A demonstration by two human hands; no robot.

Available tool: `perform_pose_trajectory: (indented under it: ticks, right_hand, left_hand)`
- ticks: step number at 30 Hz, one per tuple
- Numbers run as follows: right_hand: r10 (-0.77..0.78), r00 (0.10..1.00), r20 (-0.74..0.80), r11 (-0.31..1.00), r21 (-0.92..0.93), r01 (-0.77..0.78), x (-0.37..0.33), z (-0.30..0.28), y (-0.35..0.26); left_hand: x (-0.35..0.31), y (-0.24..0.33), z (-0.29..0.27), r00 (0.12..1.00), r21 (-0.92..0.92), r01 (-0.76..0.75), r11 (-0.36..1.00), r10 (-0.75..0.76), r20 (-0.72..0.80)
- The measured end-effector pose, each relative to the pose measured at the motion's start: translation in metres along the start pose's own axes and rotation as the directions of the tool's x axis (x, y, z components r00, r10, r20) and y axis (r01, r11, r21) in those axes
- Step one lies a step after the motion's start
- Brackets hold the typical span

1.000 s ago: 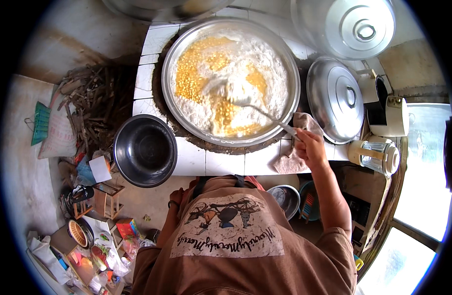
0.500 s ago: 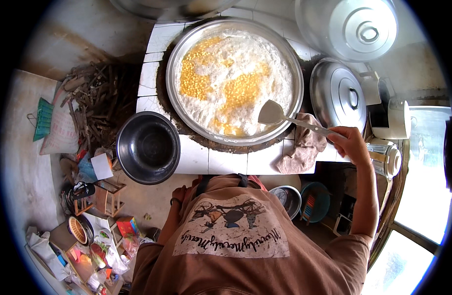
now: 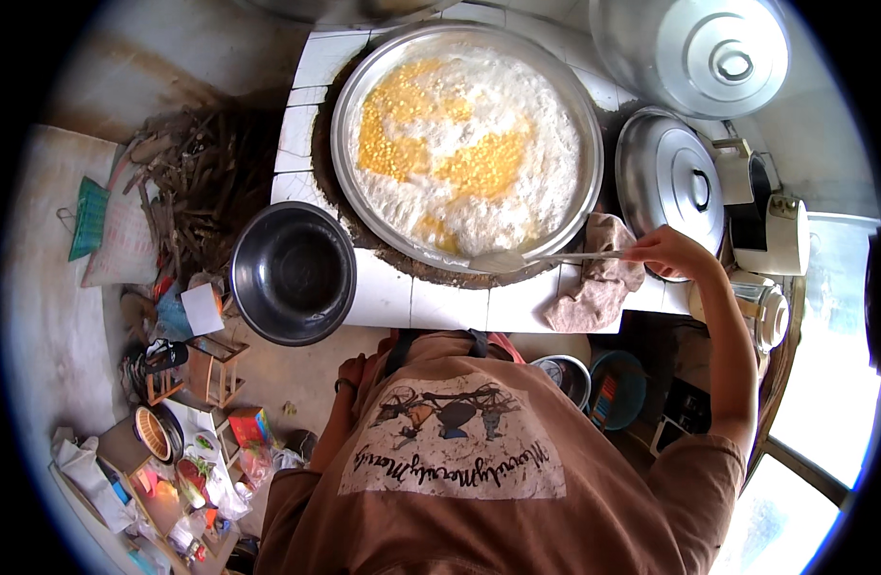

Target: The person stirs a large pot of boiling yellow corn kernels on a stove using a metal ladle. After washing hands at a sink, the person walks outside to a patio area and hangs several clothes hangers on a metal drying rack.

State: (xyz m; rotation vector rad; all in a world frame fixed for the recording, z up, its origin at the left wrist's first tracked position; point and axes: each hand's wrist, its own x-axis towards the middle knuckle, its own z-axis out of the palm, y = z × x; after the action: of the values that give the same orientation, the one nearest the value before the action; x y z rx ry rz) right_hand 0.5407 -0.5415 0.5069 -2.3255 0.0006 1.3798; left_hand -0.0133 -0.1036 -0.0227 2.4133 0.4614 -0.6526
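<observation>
White tiles top this kitchen worktop (image 3: 450, 307), with a heap of sticks (image 3: 205, 182) piled beyond its left side. Dominating it all is the huge metal pan (image 3: 594, 144), white froth (image 3: 555, 182) right across it and yellow grains (image 3: 483, 165) showing through in patches! Just right of it sits a domed metal lid (image 3: 665, 177); over at the front left corner, a black bowl (image 3: 294, 273) juts past the edge. Smaller now: a crumpled brownish cloth (image 3: 589, 297) lies near the pan's right front. And the metal spatula (image 3: 498, 262), blade at the pan's near rim, contact too close to call, handle passing over the cloth! Right hand (image 3: 672, 253) has it, grip clamped on the handle's end. Left hand (image 3: 352, 371) is down by the waist, its grip apart or together, I can't tell.
</observation>
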Motion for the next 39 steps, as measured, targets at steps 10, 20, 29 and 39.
perform_pose_trajectory:
  ticks: [10,20,29,39]
  right_hand:
    - [-0.088,0.954,0.287,0.99,0.128,0.052,0.07,0.049,-0.043]
    - [-0.496,0.857,-0.138,0.868,-0.092,0.487,0.151,0.141,-0.071]
    - [-0.17,0.976,-0.135,0.767,0.604,0.217,0.127,0.12,-0.036]
    - [-0.323,0.909,-0.265,0.917,0.149,0.369,0.017,0.07,-0.016]
  left_hand:
    - [-0.007,0.01,-0.003,0.993,0.005,0.089,0.996,-0.089,0.078]
    - [-0.01,0.019,-0.009,0.992,0.082,0.092,0.992,-0.098,0.075]
    - [0.004,0.018,-0.01,0.997,0.111,0.041,0.993,-0.049,0.066]
    - [0.009,0.029,-0.027,0.984,0.108,0.079,0.991,-0.095,0.148]
